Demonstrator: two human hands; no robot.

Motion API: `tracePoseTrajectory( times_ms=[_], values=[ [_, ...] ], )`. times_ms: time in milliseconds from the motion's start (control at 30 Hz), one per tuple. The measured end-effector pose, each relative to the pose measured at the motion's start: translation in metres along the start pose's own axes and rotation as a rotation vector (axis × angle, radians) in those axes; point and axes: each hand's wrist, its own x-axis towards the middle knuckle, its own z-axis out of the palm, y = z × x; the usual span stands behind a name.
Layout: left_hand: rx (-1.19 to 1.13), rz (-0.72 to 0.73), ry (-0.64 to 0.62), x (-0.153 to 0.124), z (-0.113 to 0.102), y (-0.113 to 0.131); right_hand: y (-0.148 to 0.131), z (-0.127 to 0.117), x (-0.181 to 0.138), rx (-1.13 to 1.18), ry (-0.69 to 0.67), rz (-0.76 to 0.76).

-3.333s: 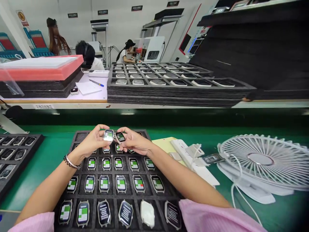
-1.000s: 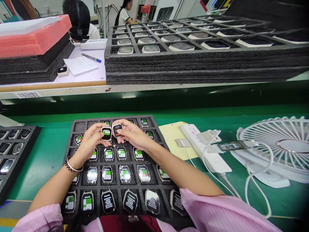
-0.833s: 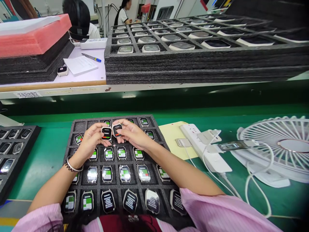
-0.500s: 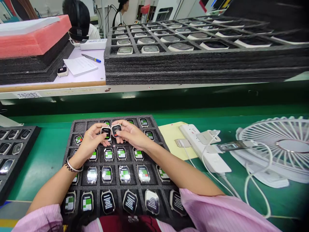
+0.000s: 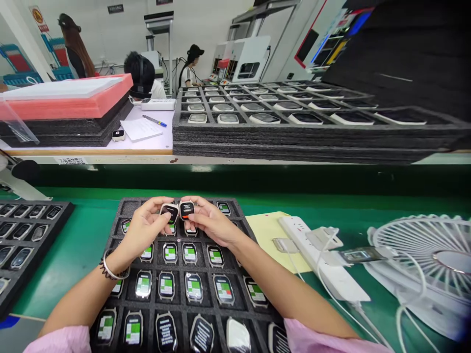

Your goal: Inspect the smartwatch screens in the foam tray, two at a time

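Note:
My left hand (image 5: 144, 226) pinches a smartwatch body with a dark screen (image 5: 170, 212) above the far end of a black foam tray (image 5: 119, 208). Beside it, my right hand (image 5: 211, 224) grips a second watch body (image 5: 186, 209) whose dark screen shows a red patch. The two watches are held side by side, almost touching. Below my hands the tray's pockets hold several watch bodies (image 5: 166, 286), most with green-and-white screens, the nearest row with dark text screens.
A second foam tray of watches (image 5: 22, 230) lies at the left. To the right are a yellow sheet (image 5: 268, 235), a white power strip (image 5: 324, 264) with cables and a white fan (image 5: 434, 264). The shelf behind carries stacked trays (image 5: 312, 132). Other people work in the background.
The screens of the two held watches went from green-and-white to dark with red. My hands stayed over the tray's far end; the camera tilted down, then up again.

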Motion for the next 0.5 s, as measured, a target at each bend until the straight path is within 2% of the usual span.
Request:
tracePoseTrajectory(
  times_ms=[200,300,367,400,500],
  values=[
    [-0.013,0.038,-0.022,-0.005,-0.001,0.018,-0.039,0.01,-0.009,-0.092,-0.054,-0.127],
    [-0.135,0.079,-0.111,-0.02,0.007,0.038,-0.058,0.017,-0.016,-0.164,-0.113,-0.19],
    [-0.262,0.064,-0.251,-0.038,0.012,0.053,-0.071,0.024,-0.025,-0.268,-0.146,-0.209],
    [-0.326,0.029,-0.361,-0.049,0.014,0.06,-0.077,0.029,-0.031,-0.34,-0.157,-0.222],
    [-0.467,-0.124,-0.667,-0.076,0.013,0.079,-0.098,0.046,-0.052,-0.61,-0.138,-0.371]
  ],
)
